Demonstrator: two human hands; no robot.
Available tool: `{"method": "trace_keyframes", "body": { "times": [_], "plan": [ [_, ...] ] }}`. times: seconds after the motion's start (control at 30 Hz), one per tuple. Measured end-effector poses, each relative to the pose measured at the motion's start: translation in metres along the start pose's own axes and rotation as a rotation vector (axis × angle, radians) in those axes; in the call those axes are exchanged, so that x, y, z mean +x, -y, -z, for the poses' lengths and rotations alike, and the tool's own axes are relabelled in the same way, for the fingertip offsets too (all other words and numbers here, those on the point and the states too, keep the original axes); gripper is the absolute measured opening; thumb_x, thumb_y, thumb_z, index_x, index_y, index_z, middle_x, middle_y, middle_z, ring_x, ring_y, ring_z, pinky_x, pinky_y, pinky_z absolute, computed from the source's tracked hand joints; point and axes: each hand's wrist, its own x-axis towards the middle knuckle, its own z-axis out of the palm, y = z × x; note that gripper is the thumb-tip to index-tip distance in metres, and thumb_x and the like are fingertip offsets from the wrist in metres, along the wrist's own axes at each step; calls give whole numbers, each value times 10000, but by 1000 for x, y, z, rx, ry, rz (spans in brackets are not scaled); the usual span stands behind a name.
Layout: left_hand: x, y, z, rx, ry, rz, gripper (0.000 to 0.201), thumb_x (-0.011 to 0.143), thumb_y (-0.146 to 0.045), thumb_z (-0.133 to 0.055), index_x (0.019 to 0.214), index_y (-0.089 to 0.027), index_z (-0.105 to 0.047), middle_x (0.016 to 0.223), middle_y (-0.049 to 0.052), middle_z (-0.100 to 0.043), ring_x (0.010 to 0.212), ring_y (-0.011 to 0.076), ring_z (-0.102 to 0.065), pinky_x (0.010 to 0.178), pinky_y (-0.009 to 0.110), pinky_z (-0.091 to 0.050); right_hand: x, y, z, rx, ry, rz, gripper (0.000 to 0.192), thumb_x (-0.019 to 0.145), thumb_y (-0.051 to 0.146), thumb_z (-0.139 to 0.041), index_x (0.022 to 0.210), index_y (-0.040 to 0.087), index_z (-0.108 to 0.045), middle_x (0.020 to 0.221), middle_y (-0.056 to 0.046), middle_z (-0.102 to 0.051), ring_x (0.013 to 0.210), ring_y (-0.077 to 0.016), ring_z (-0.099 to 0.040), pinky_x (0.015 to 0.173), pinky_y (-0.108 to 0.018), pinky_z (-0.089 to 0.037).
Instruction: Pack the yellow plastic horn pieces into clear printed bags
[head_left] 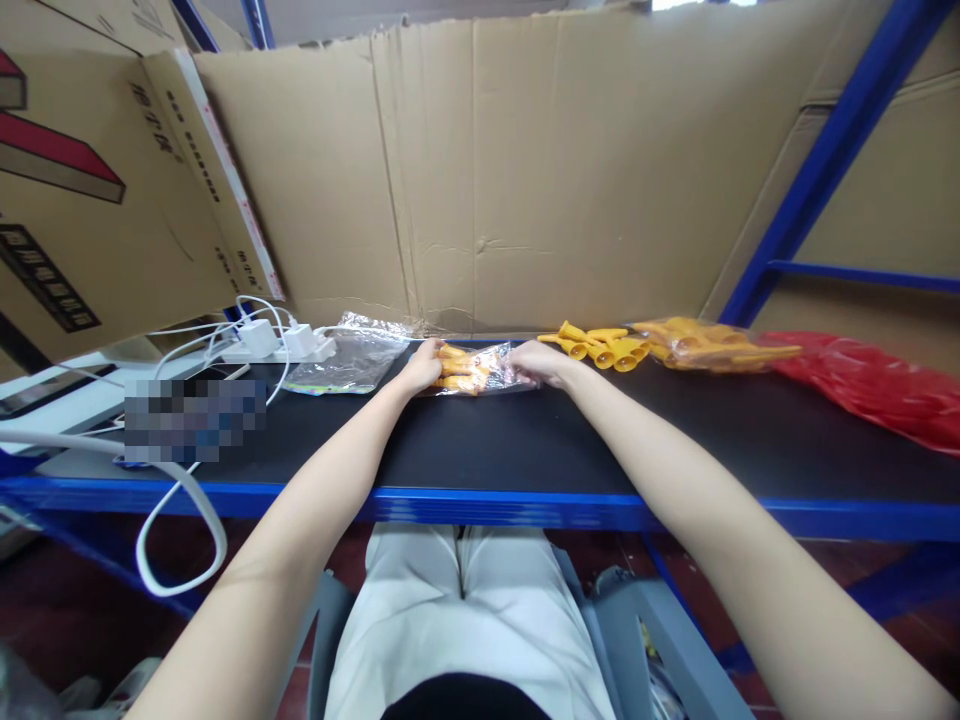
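On the black shelf top, a clear plastic bag [495, 362] with several yellow funnel-shaped plastic pieces [459, 372] in it lies between my hands. My left hand [424, 366] is closed on the bag's left end, beside the yellow pieces. At the other end, the fingers of my right hand [541, 362] are closed on the bag's crumpled film. Loose yellow funnel-shaped pieces [604, 348] lie just right of my right hand. Beyond them is another clear bag [694, 343] with more yellow pieces.
Flat clear bags [349, 355] lie left of my left hand. Farther left are a white power strip [319, 347] with plugs and cables, and a blurred-out object [195, 420]. A red plastic bag [870, 380] lies far right. Cardboard [525, 170] stands behind; a blue edge [510, 507] runs in front.
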Motion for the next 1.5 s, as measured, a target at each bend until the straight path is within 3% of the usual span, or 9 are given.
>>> {"method": "trace_keyframes", "body": {
  "times": [0.13, 0.2, 0.27, 0.47, 0.7, 0.93, 1.0, 1.27, 1.5],
  "plan": [
    [6, 10, 1, -67, 15, 35, 337, 717, -105, -485, 1042, -194, -470, 932, 77, -601, 819, 194, -614, 791, 415, -479, 7, -9, 34, -258, -425, 71, 195, 796, 179, -490, 857, 127, -668, 833, -101, -678, 671, -143, -596, 635, -245, -470],
    [9, 13, 1, -51, -4, 39, 308, 735, -121, -487, 1033, -195, -472, 943, 84, -600, 838, 201, -614, 791, 422, -481, 9, -22, 51, -489, -630, 95, 248, 807, 167, -481, 968, 130, -666, 1048, -139, -640, 969, -224, -581, 843, -327, -445],
    [11, 16, 2, -20, -22, 34, 268, 756, -141, -486, 1019, -189, -478, 957, 93, -597, 851, 204, -610, 786, 419, -483, 9, -39, 63, -645, -687, 27, 340, 819, 178, -469, 1122, 131, -617, 1206, -166, -557, 1117, -295, -499, 923, -422, -393],
    [12, 18, 3, 27, -25, 14, 237, 784, -183, -473, 1021, -191, -477, 945, 90, -604, 798, 198, -614, 745, 389, -490, 11, -72, 69, -821, -386, -172, 396, 798, 242, -528, 1187, 180, -576, 1173, -154, -588, 1123, -348, -502, 927, -526, -369],
    [3, 2, 6, 179, -81, -10, 225, 812, -231, -434, 1017, -184, -516, 971, 89, -605, 935, 222, -569, 871, 392, -428, 9, -48, 57, -906, -286, -165, 400, 828, 247, -452, 1212, 235, -564, 1226, -112, -570, 1195, -336, -446, 1008, -655, -118],
    [2, 0, 6, 168, -97, -40, 278, 845, -314, -416, 1066, -177, -515, 1019, 95, -600, 958, 220, -553, 898, 378, -408, 8, -25, 42, -795, -123, -15, 438, 778, 200, -491, 1204, 243, -582, 1188, -55, -606, 1083, -237, -550, 957, -365, -368],
    [2, 0, 6, 167, -94, -44, 283, 843, -321, -423, 1070, -180, -515, 1015, 92, -602, 952, 220, -553, 896, 377, -408, 10, -25, 38, -754, -132, 52, 416, 788, 185, -478, 1183, 225, -598, 1177, -52, -610, 1050, -206, -559, 916, -301, -393],
    [1, 0, 6, 156, -108, -44, 253, 817, -316, -472, 1026, -191, -539, 984, 83, -613, 963, 238, -549, 923, 403, -382, 17, -48, 24, -918, -153, 206, 321, 821, 187, -452, 1107, 233, -589, 1219, -101, -536, 1080, -265, -487, 838, -397, -417],
    [1, 1, 5, 191, -111, -55, 290, 862, -327, -388, 1069, -175, -522, 1030, 93, -605, 984, 230, -548, 920, 389, -390, 14, -39, 31, -918, -487, 324, 431, 774, 23, -373, 1140, 184, -536, 1191, -112, -558, 1162, -246, -424, 1003, -540, -217]
  ]
}}
